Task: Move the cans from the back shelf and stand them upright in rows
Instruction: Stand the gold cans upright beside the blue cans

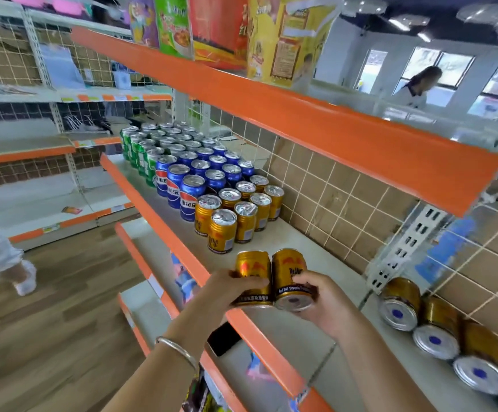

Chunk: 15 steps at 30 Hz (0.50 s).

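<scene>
My left hand (230, 288) grips one gold can (253, 270) and my right hand (320, 301) grips a second gold can (291, 273). Both cans are tilted, bottoms toward me, side by side above the front of the white shelf (289, 245). Just beyond them several gold cans (222, 230) stand upright in rows, then blue cans (190, 193) and green cans (142, 157) further left. On the shelf to the right, several gold cans (438, 328) lie on their sides against the wire back.
An orange-edged upper shelf (301, 114) with snack bags (221, 28) hangs overhead. A perforated upright post (405, 242) divides the two shelf bays. Lower orange shelves sit below. One person stands far right by windows; another person's leg is at left.
</scene>
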Each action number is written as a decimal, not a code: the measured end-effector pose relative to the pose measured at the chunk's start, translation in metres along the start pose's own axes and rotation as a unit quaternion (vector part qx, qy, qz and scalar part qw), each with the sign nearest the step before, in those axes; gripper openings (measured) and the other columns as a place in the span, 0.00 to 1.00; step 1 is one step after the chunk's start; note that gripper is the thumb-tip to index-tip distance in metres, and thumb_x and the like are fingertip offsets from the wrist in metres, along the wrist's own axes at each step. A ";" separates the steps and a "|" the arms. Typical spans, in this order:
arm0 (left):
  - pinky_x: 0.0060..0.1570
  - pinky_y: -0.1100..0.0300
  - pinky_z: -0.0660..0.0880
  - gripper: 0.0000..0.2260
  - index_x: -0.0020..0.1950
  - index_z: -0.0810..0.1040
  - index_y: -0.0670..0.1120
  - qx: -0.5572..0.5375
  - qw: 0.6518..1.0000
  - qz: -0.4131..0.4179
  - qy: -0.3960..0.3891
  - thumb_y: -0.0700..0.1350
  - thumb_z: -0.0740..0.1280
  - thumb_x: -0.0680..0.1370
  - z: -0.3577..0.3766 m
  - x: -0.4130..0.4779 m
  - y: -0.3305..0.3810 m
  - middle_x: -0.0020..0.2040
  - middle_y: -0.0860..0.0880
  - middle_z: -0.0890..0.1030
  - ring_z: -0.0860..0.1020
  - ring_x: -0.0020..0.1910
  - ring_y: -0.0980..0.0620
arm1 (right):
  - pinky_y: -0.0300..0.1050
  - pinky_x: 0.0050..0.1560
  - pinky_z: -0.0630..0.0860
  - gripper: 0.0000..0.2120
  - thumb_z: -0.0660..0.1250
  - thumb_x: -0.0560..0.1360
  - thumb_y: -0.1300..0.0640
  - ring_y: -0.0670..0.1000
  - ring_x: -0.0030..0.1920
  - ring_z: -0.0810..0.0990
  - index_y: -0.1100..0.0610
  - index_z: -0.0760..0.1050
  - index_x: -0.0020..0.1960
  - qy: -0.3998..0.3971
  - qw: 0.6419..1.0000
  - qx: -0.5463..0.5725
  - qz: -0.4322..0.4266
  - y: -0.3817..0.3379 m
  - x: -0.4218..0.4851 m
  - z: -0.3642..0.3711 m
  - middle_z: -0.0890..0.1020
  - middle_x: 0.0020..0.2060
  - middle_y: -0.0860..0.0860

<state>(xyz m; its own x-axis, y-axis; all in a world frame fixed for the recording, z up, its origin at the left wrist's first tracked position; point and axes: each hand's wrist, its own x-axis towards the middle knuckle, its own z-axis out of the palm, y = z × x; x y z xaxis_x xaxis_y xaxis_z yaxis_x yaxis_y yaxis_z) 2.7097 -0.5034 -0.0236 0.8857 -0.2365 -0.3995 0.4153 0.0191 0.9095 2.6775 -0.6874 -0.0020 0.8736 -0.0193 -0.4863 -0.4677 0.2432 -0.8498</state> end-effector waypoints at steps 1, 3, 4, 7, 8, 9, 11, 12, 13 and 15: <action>0.55 0.44 0.79 0.32 0.49 0.82 0.41 0.006 1.000 -0.002 -0.001 0.52 0.81 0.48 -0.001 0.009 0.002 0.45 0.40 0.85 0.84 0.46 0.42 | 0.45 0.40 0.76 0.18 0.70 0.60 0.59 0.56 0.38 0.80 0.63 0.76 0.48 0.004 1.000 0.004 -0.003 -0.002 0.005 0.001 0.80 0.40 0.61; 0.55 0.45 0.78 0.33 0.49 0.82 0.41 0.027 1.000 -0.005 -0.005 0.52 0.80 0.47 -0.006 0.024 0.008 0.45 0.41 0.85 0.84 0.47 0.42 | 0.46 0.41 0.76 0.16 0.70 0.63 0.61 0.57 0.39 0.80 0.63 0.76 0.49 0.007 1.000 0.003 -0.018 -0.006 0.016 0.005 0.80 0.40 0.62; 0.56 0.45 0.78 0.33 0.49 0.82 0.42 0.038 0.999 -0.001 -0.009 0.52 0.80 0.48 -0.007 0.029 0.011 0.46 0.41 0.85 0.84 0.47 0.43 | 0.45 0.40 0.76 0.11 0.69 0.66 0.62 0.56 0.37 0.81 0.62 0.76 0.48 0.014 0.999 -0.006 -0.031 -0.007 0.022 0.007 0.80 0.38 0.61; 0.57 0.46 0.77 0.32 0.51 0.81 0.45 0.060 0.998 0.020 -0.026 0.52 0.78 0.49 -0.011 0.043 0.016 0.48 0.43 0.85 0.83 0.49 0.44 | 0.43 0.35 0.74 0.03 0.66 0.71 0.65 0.54 0.33 0.79 0.61 0.74 0.45 0.054 0.996 -0.022 -0.074 -0.010 0.037 0.014 0.78 0.34 0.58; 0.58 0.45 0.77 0.32 0.52 0.80 0.46 0.059 0.997 0.025 -0.029 0.52 0.78 0.49 -0.012 0.047 0.016 0.49 0.43 0.84 0.82 0.50 0.44 | 0.44 0.36 0.75 0.05 0.66 0.71 0.66 0.55 0.35 0.80 0.62 0.75 0.47 0.066 0.994 -0.019 -0.088 -0.010 0.042 0.017 0.78 0.36 0.59; 0.58 0.45 0.77 0.33 0.52 0.80 0.47 0.057 0.998 0.028 -0.030 0.51 0.78 0.49 -0.014 0.051 0.015 0.49 0.44 0.84 0.82 0.50 0.45 | 0.45 0.37 0.75 0.08 0.67 0.71 0.67 0.56 0.37 0.80 0.63 0.75 0.50 0.080 0.992 -0.014 -0.099 -0.009 0.048 0.018 0.78 0.38 0.60; 0.59 0.46 0.76 0.32 0.53 0.80 0.47 0.048 0.998 0.034 -0.038 0.51 0.79 0.50 -0.016 0.060 0.011 0.49 0.45 0.84 0.82 0.50 0.46 | 0.46 0.37 0.76 0.13 0.68 0.70 0.67 0.56 0.38 0.80 0.64 0.74 0.54 0.116 0.986 -0.003 -0.119 -0.003 0.060 0.020 0.79 0.40 0.60; 0.59 0.46 0.76 0.31 0.53 0.80 0.47 0.044 0.997 0.040 -0.043 0.51 0.79 0.52 -0.018 0.064 0.008 0.49 0.45 0.84 0.82 0.50 0.46 | 0.46 0.37 0.77 0.14 0.68 0.70 0.67 0.56 0.39 0.81 0.64 0.74 0.56 0.134 0.982 0.008 -0.131 0.000 0.066 0.020 0.80 0.42 0.60; 0.60 0.46 0.76 0.29 0.53 0.80 0.48 0.039 0.997 0.047 -0.047 0.50 0.80 0.54 -0.020 0.069 0.005 0.49 0.46 0.84 0.82 0.51 0.46 | 0.47 0.38 0.78 0.17 0.70 0.69 0.67 0.57 0.41 0.82 0.63 0.74 0.58 0.151 0.978 0.017 -0.142 0.004 0.072 0.021 0.81 0.45 0.60; 0.61 0.46 0.75 0.27 0.54 0.80 0.49 0.033 0.995 0.069 -0.056 0.51 0.80 0.56 -0.023 0.075 0.000 0.50 0.47 0.84 0.82 0.52 0.47 | 0.53 0.46 0.80 0.28 0.74 0.65 0.62 0.59 0.48 0.82 0.62 0.71 0.63 0.188 0.968 0.017 -0.166 0.013 0.084 0.023 0.81 0.52 0.61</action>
<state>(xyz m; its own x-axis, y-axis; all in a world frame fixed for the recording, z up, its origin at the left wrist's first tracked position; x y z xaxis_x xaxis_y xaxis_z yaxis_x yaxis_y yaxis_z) 2.7807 -0.4985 -0.0562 0.9036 -0.3421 -0.2578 0.2728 -0.0045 0.9621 2.7482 -0.6635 -0.0492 0.8612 -0.4515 -0.2333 -0.1596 0.1957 -0.9676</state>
